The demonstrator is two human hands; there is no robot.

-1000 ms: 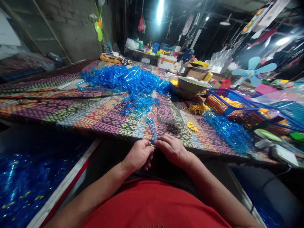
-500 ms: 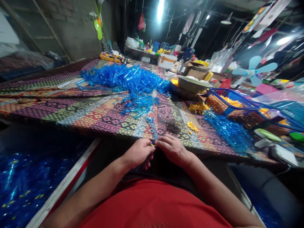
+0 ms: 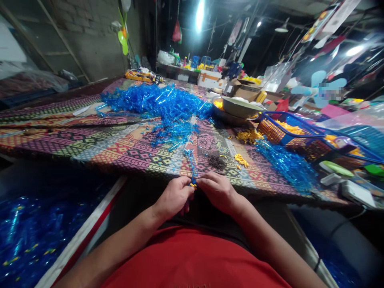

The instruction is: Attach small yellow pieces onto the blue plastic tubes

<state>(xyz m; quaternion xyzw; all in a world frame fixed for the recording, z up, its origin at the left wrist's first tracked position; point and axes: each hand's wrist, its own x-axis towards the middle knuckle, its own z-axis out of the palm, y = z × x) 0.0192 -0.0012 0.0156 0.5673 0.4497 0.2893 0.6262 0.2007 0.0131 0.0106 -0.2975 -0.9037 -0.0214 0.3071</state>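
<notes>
Patterned cloth (image 3: 126, 148); hands (image 3: 193, 192) pinching yellow piece (image 3: 193, 185).

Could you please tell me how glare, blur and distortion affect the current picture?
Head view: the tube light is blown out to white; glints speckle the blue pile; the outer edges look stretched and soft; a pixelated patch covers part of the fan; deep shadow lies under the table; the yellow piece between the left hand and right hand lacks fine detail.

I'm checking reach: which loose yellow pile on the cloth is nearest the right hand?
The small bright yellow pile, right of the dark pile. It lies closer to the right hand than the larger, duller yellow pile by the blue basket.
</notes>
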